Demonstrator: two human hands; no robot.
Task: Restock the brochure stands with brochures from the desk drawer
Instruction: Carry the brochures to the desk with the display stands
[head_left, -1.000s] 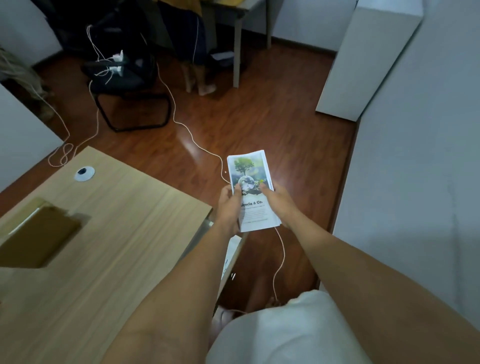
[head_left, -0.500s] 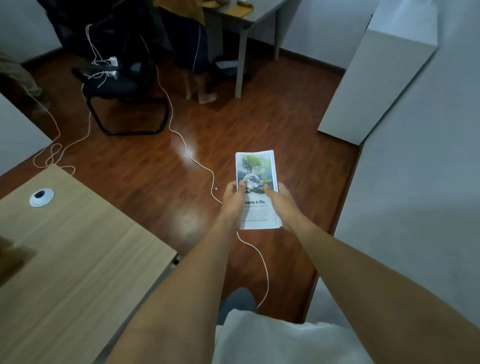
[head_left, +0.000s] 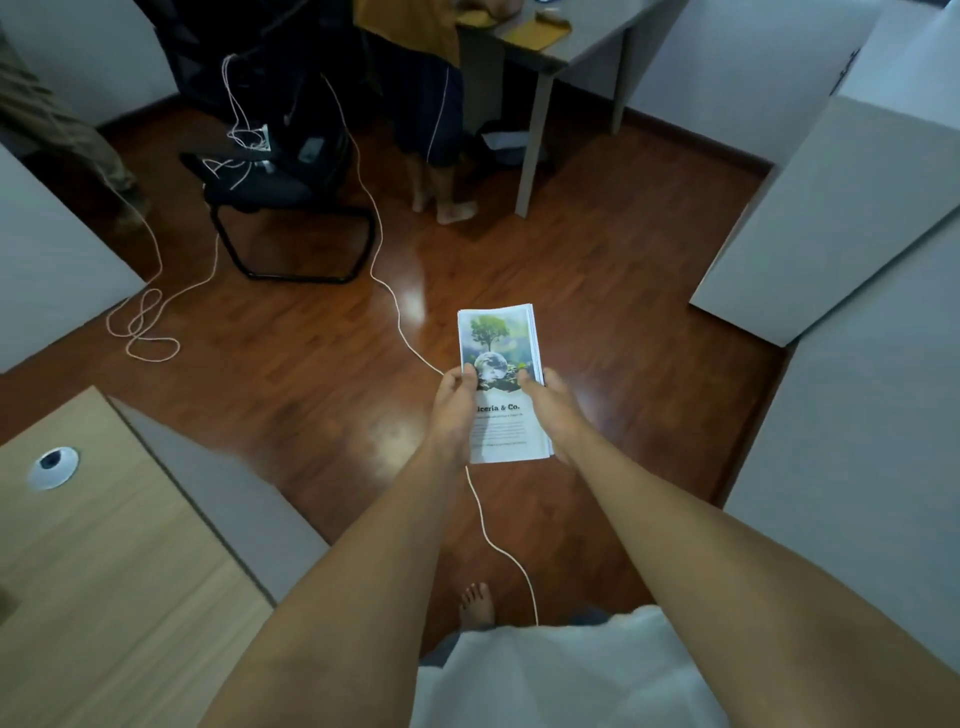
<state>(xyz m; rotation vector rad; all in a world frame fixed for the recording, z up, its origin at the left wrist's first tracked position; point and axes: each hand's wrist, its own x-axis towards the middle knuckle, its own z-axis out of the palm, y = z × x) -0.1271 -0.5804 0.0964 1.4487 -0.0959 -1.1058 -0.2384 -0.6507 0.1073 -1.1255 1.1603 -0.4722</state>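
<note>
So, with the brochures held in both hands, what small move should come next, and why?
Probably step on carefully over the cable, keeping both hands on the brochures. The left hand and right hand grip the stack above the floor, no stand is in view, and the cable lies just ahead of the foot.

Room looking dim, bluish cast lying over everything. Overhead light glaring off wood floor (head_left: 415, 291) in soft patches just beyond brochure stack (head_left: 501, 384). Stack staying sharp, small print blurring. Walls and desk (head_left: 104, 571) bowing outward toward frame edges. Far corner beyond stack sinking into shadow.
</note>
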